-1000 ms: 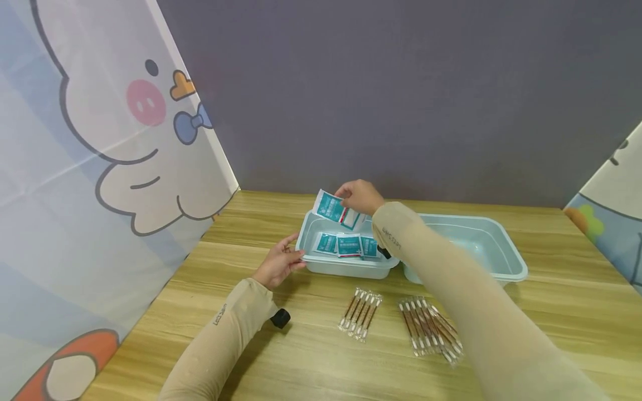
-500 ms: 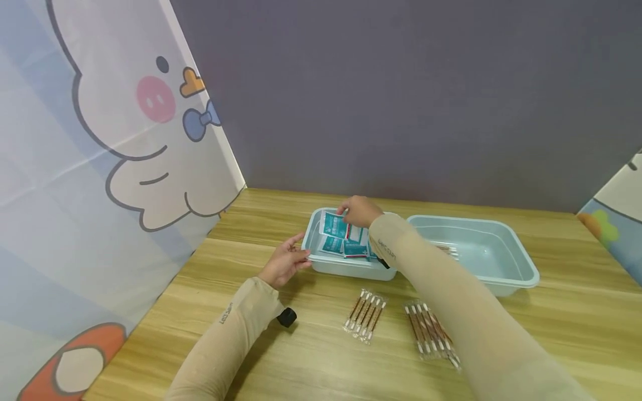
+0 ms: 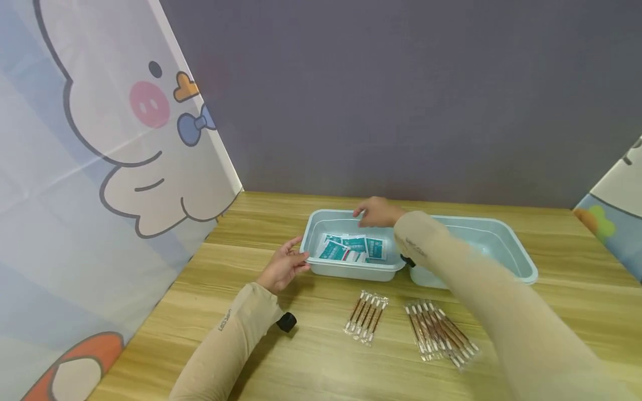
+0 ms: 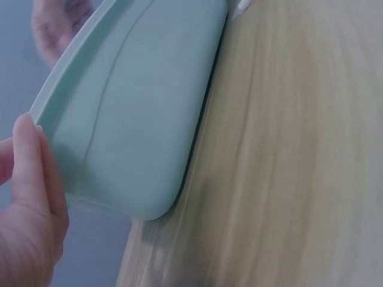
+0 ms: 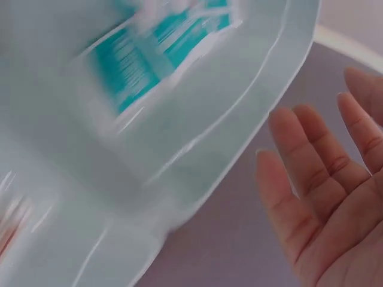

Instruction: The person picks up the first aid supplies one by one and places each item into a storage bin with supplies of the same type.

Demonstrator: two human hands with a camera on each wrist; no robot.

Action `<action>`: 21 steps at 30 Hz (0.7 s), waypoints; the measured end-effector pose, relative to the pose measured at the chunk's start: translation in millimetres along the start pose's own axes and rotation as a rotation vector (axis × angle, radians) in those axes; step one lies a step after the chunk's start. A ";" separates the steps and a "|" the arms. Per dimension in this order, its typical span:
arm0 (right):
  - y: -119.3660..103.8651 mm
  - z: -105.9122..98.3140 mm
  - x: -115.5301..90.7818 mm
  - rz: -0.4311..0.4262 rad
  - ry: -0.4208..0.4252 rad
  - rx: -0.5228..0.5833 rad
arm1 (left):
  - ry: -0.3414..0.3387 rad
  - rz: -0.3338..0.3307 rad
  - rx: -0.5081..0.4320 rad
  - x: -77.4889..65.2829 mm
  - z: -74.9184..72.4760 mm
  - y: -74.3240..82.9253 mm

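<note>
A pale blue-green plastic tub (image 3: 351, 272) stands on the wooden table. Inside it lie several teal-and-white flat sachets (image 3: 354, 244), some overlapping. My left hand (image 3: 283, 265) grips the tub's front left corner, thumb toward the near side; the left wrist view has the fingertips right at the tub's rim (image 4: 45, 98). Nothing is in my right hand (image 3: 379, 212), which hovers at the back right of this tub with fingers loosely bent. In the right wrist view those fingers (image 5: 308, 161) are spread beside the rim, apart from the sachets (image 5: 134, 66).
A second tub (image 3: 509, 245) of the same colour stands to the right, partly behind my right sleeve. In front lie a clear pack of cotton swabs (image 3: 366, 317) and, further right, a pile of overlapping swab packs (image 3: 437, 331). A grey wall panel (image 3: 401, 100) rises behind the table.
My right hand lowered a sachet into the left tub, let it go, and moved back to the right. The sachet now lies on the others. My left hand stays at the tub's corner.
</note>
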State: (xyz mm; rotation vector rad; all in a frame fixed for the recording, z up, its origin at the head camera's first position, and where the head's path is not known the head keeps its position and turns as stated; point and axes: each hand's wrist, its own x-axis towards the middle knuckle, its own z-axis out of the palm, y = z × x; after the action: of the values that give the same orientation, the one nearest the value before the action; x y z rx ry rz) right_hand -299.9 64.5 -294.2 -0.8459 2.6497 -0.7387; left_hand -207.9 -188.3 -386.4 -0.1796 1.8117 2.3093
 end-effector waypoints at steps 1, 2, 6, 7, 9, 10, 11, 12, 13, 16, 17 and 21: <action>8.3 -5.8 -9.5 0.013 -0.002 0.013 | 0.000 -0.001 -0.001 0.4 1.2 -0.8; 16.8 -11.8 -20.1 0.031 -0.007 0.027 | 0.001 0.000 -0.001 0.8 2.3 -1.4; 52.4 -37.6 -67.9 0.109 -0.020 0.042 | -0.008 0.005 0.011 1.5 3.9 -2.3; 61.4 -44.2 -80.8 0.130 -0.017 0.041 | -0.012 0.007 0.016 1.5 3.9 -2.1; 78.7 -57.6 -107.6 0.166 -0.001 0.041 | -0.024 0.010 0.024 1.4 3.7 -1.2; 87.7 -63.8 -120.7 0.191 0.012 0.045 | -0.028 0.013 0.029 1.4 3.5 -0.7; 96.4 -69.7 -133.6 0.215 0.028 0.051 | -0.033 0.016 0.031 1.4 3.3 -0.1; 105.7 -74.8 -146.0 0.239 0.042 0.063 | -0.036 0.017 0.032 1.3 3.0 0.5; 114.3 -79.4 -158.0 0.267 0.048 0.074 | -0.039 0.017 0.034 1.2 2.6 1.1; 139.9 -89.2 -191.1 0.350 0.064 0.119 | -0.046 0.009 0.031 0.6 0.5 2.7; 147.8 -91.6 -201.1 0.373 0.059 0.135 | -0.045 0.009 0.026 0.4 -0.6 3.1; 175.5 -93.8 -235.5 0.456 0.026 0.247 | -0.048 0.017 0.022 0.5 -4.5 4.5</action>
State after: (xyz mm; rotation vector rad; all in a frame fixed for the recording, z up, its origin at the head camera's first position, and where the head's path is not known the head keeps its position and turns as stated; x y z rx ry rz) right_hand -230.5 364.9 -289.2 -0.1578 2.5561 -0.9219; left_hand -209.6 -193.6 -383.3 -0.1044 1.8212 2.2841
